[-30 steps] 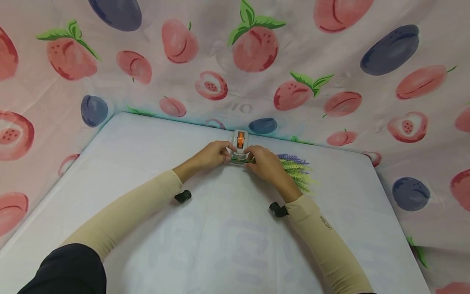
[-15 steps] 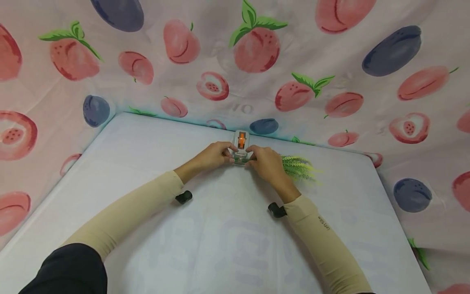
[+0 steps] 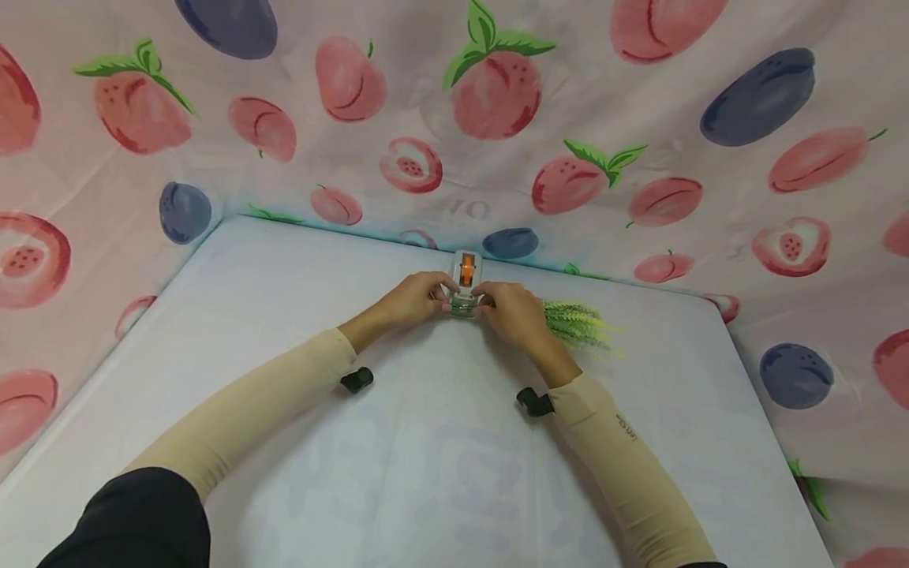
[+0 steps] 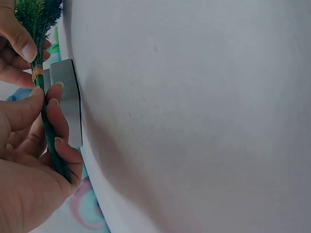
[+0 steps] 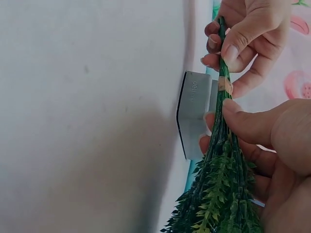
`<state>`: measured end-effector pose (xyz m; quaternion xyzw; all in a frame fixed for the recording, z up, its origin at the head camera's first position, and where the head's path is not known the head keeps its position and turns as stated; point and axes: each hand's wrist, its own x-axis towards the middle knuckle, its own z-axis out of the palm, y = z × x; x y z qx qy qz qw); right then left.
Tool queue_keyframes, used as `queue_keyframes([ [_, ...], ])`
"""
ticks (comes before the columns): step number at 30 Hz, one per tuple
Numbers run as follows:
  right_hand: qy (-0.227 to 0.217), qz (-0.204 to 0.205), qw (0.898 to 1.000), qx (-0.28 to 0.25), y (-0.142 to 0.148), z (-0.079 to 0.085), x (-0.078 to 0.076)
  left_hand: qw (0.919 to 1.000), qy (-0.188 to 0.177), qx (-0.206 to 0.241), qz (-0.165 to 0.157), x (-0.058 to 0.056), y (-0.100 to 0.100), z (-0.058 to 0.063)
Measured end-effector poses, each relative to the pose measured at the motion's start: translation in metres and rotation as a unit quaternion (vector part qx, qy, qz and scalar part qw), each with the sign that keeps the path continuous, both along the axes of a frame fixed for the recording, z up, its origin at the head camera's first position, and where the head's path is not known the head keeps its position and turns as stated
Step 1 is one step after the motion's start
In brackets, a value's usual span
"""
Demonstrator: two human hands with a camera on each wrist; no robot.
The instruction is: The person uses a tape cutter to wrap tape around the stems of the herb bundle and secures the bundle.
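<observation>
My left hand (image 3: 414, 298) holds the lower stems of a bunch of artificial flowers (image 5: 218, 165), its fingers curled round the green stalks in the left wrist view. Higher up, my right hand (image 3: 513, 314) pinches the stems just below the leafy heads. Between the two hands, a narrow orange-tan band of tape (image 5: 225, 85) wraps the stems. Yellow-green heads spread out to the right of my right hand in the head view. Directly behind the stems stands a grey tape dispenser (image 3: 466, 272) with an orange roll; its side shows in both wrist views.
The white table (image 3: 426, 442) ends just behind the dispenser, against a fruit-printed cloth (image 3: 284, 71) that rises at the back and sides. A black wrist camera (image 3: 357, 380) sits under the left forearm, another black camera (image 3: 534, 403) beside the right.
The bunch has turned in my hands: purple heads seen a second ago are now out of sight in the head view, leaving yellow-green ones. Both hands stay almost in place by the dispenser.
</observation>
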<state>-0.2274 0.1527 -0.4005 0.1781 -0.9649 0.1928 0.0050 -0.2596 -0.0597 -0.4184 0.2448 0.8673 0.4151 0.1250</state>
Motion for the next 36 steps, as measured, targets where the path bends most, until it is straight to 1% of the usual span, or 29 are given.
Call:
queue_keyframes([
  [3,0.000,-0.004,1.000,-0.017,0.001,-0.002,-0.002,1.0000,0.003,0.001,0.003,-0.001,0.000,0.000],
  [10,0.006,-0.011,0.999,-0.032,0.001,-0.004,-0.004,1.0000,0.005,0.002,0.004,-0.002,0.001,0.000],
  [16,0.008,-0.015,0.999,-0.047,0.001,-0.005,-0.004,0.9999,-0.005,0.000,0.010,-0.002,0.002,-0.002],
  [22,0.008,-0.014,0.998,-0.062,0.002,-0.008,-0.004,0.9998,-0.016,-0.001,0.015,-0.002,0.002,0.000],
  [28,0.014,-0.011,0.997,-0.069,0.003,-0.012,-0.006,0.9997,-0.019,0.000,0.016,-0.003,0.003,0.000],
  [36,0.006,-0.018,0.997,-0.073,0.003,-0.013,-0.008,0.9994,-0.027,-0.001,0.023,-0.004,0.005,0.001],
])
